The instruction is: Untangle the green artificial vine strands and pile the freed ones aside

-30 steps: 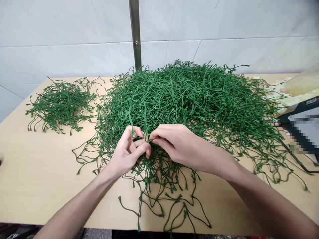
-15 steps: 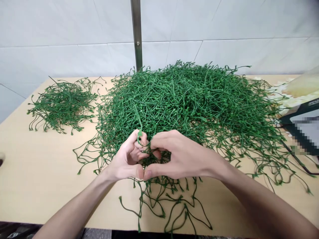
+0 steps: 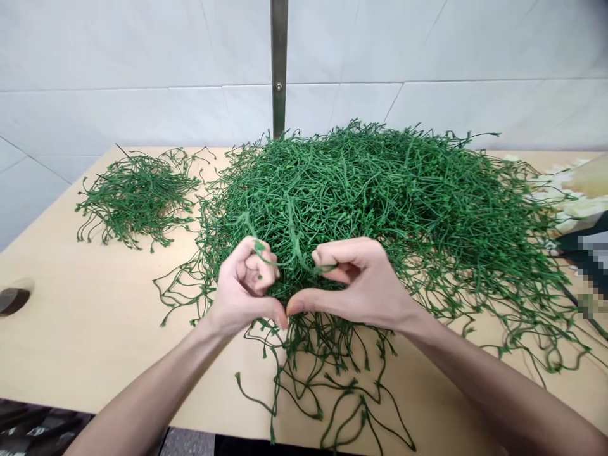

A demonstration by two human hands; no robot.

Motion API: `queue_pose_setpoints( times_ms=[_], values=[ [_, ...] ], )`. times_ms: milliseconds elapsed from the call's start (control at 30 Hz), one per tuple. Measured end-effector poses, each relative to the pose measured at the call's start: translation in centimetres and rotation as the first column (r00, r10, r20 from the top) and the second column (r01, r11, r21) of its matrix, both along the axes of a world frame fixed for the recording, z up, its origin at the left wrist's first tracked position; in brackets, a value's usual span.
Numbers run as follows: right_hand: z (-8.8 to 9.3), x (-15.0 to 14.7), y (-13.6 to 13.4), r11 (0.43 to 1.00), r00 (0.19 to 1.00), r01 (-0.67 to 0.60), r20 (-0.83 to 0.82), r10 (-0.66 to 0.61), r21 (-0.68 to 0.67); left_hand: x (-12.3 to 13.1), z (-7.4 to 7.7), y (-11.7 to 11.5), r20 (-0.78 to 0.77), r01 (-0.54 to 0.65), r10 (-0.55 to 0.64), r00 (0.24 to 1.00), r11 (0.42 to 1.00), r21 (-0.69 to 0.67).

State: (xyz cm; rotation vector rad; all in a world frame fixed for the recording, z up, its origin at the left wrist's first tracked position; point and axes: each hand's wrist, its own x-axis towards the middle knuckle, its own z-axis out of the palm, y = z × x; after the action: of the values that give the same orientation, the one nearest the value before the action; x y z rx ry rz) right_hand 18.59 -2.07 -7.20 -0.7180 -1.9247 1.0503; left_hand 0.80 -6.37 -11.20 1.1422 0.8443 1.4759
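Note:
A big tangled heap of green plastic stems (image 3: pixel 380 196) covers the middle of the wooden table (image 3: pixel 85 329). Both hands work at its near edge. My left hand (image 3: pixel 247 288) has its fingers curled and pinches one green stem (image 3: pixel 285 253) at the knuckles. My right hand (image 3: pixel 351 282) is curled too and grips the other end of the same stem. The stem stretches between the two hands, and their thumb tips nearly touch below it. Loose stem ends hang over the table's front edge.
A smaller pile of the same green stems (image 3: pixel 137 196) lies at the back left. A metal post (image 3: pixel 278 63) stands against the tiled wall. At the right edge lie pale artificial flowers (image 3: pixel 570 202) and a dark box (image 3: pixel 589 253). A dark round hole (image 3: pixel 14 297) marks the table's left side.
The hands have drawn apart a little, so the stem now stretches between them. The view has shifted slightly to the left and down.

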Motion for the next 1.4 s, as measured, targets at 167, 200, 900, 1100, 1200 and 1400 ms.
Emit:
queue_pose_setpoints(
  times_ms=[167, 200, 900, 1100, 1200, 1400],
  values=[
    [0.6, 0.4, 0.6, 0.993, 0.978, -0.073, 0.201, 0.053, 0.093, 0.1, -0.5, -0.3, 0.070, 0.147, -0.140, 0.988, 0.983, -0.114],
    [0.7, 0.5, 0.6, 0.992, 0.967, -0.099, 0.244, 0.076, 0.083, 0.1, -0.6, -0.3, 0.054, 0.158, -0.152, 0.987, 0.979, -0.132],
    [0.3, 0.4, 0.6, 0.957, 0.879, -0.142, 0.478, 0.004, 0.254, 0.6, 0.5, -0.5, -0.016, 0.105, -0.110, 0.994, 0.973, -0.204],
    [0.2, -0.1, 0.1, 0.959, 0.882, -0.247, 0.443, 0.162, 0.141, 0.4, 0.0, -0.3, 0.061, 0.292, -0.286, 0.956, 0.925, -0.243],
    [0.0, -0.1, 0.1, 0.951, 0.882, -0.293, 0.412, 0.229, 0.099, 0.1, 0.0, -0.3, -0.027, 0.367, -0.389, 0.921, 0.888, -0.278],
    [-0.3, 0.1, 0.4, 0.957, 0.924, -0.272, 0.305, 0.231, 0.099, 0.4, 0.7, -0.3, 0.132, 0.444, -0.424, 0.896, 0.857, -0.263]
  ],
)
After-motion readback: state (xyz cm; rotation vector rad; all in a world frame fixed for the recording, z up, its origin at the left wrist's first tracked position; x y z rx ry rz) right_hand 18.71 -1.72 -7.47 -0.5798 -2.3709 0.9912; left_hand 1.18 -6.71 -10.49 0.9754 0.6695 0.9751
